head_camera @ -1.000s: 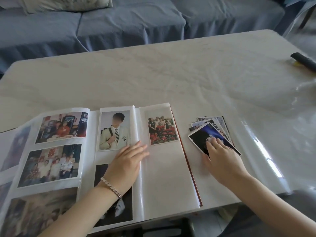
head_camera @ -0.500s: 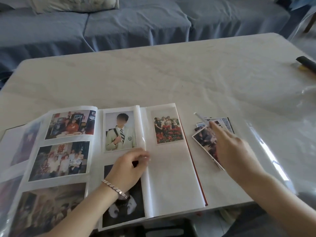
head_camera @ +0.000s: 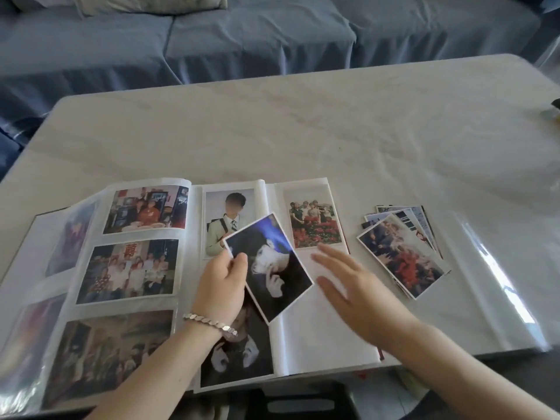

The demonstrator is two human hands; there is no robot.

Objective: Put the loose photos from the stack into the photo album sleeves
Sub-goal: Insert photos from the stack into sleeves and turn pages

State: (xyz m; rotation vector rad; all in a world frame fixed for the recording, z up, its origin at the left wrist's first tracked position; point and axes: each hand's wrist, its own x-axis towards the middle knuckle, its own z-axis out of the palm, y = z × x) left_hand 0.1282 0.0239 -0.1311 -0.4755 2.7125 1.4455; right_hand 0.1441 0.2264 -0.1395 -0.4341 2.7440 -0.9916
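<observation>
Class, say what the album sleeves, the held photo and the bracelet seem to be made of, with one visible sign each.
Album sleeves: probably clear glossy plastic; photos show through under a sheen. Held photo: stiff glossy paper, white-bordered, unbent. Bracelet: likely silvery metal, with shiny links.

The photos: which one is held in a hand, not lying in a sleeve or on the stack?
The dark photo with the blue glow: the left hand pinches its edge above the album. The others lie inside it or on the stack.
</observation>
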